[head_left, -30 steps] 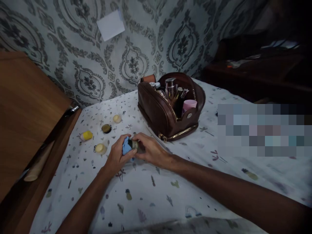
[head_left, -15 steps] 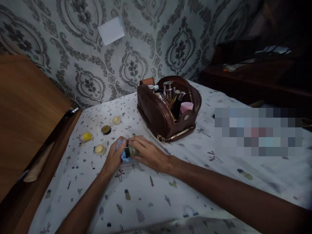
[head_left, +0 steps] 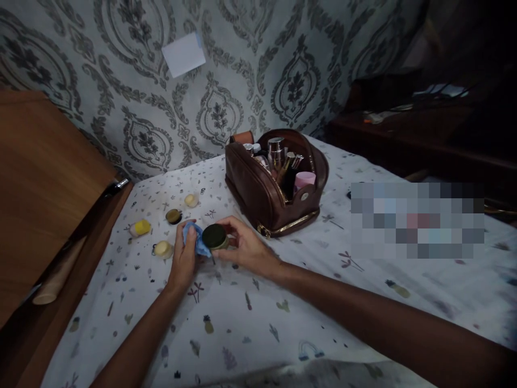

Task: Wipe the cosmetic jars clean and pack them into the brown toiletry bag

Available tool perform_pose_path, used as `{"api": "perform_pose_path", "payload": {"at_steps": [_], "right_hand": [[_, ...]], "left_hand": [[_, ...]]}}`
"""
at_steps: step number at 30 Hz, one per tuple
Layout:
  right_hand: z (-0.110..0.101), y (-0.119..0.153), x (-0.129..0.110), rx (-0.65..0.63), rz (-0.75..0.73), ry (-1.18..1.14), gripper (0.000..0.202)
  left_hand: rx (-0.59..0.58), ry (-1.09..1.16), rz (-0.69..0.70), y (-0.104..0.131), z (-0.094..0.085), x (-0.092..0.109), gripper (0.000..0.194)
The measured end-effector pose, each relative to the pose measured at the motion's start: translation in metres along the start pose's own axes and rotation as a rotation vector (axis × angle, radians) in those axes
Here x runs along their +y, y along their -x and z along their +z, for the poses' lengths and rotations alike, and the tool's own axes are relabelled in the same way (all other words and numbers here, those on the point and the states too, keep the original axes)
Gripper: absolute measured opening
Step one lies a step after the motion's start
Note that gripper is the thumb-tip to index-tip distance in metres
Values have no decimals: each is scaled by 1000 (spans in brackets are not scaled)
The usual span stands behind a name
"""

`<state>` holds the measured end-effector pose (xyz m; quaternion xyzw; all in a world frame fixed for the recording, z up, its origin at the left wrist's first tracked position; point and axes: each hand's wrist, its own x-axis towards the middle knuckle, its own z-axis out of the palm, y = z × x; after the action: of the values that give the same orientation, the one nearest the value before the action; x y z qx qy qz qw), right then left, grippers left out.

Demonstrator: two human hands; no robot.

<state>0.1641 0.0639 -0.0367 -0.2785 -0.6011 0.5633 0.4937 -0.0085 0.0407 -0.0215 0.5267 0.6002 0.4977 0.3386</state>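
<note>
A small round jar [head_left: 215,237] with a dark green top is in the fingers of my right hand [head_left: 247,249], tilted so that the top faces me. Beside it, my left hand [head_left: 184,258] grips a crumpled blue cloth [head_left: 195,237], whose edge is next to the jar. Left of my hands, on the patterned sheet, are a cream-coloured round item [head_left: 163,249], a dark olive-lidded jar [head_left: 173,216], another cream item [head_left: 191,200] and a small container with a yellow cap [head_left: 142,227].
An open brown bag [head_left: 266,188] filled with cosmetics stands beyond my right hand. Wooden furniture [head_left: 48,199] borders the bed on the left. Patterned wallpaper [head_left: 218,64] rises behind, and a blurred-out patch covers the right side.
The jar has turned so its dark top shows, and it has come away from the cloth. My left hand has shifted a little left with the cloth.
</note>
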Motion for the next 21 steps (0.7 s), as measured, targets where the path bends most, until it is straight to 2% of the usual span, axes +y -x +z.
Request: {"api": "perform_pose_path", "payload": {"at_steps": [3, 8, 10, 13, 18, 21], "right_hand": [[1, -2, -3, -5, 148, -216, 51], [-1, -4, 0, 0, 200, -319, 60], [-1, -5, 2, 1, 203, -365, 64], [-2, -6, 3, 17, 224, -408, 57], [-1, -3, -1, 57, 269, -434, 53], [-2, -2, -4, 43, 309, -464, 52]], "left_hand": [[20, -79, 133, 2, 0, -1, 56], [-203, -110, 240, 5, -1, -2, 62], [-259, -107, 259, 6, -2, 0, 61], [-310, -101, 238, 5, -5, 4, 61], [-323, -81, 256, 4, -5, 3, 68], [-288, -171, 292, 4, -6, 2, 61]]}}
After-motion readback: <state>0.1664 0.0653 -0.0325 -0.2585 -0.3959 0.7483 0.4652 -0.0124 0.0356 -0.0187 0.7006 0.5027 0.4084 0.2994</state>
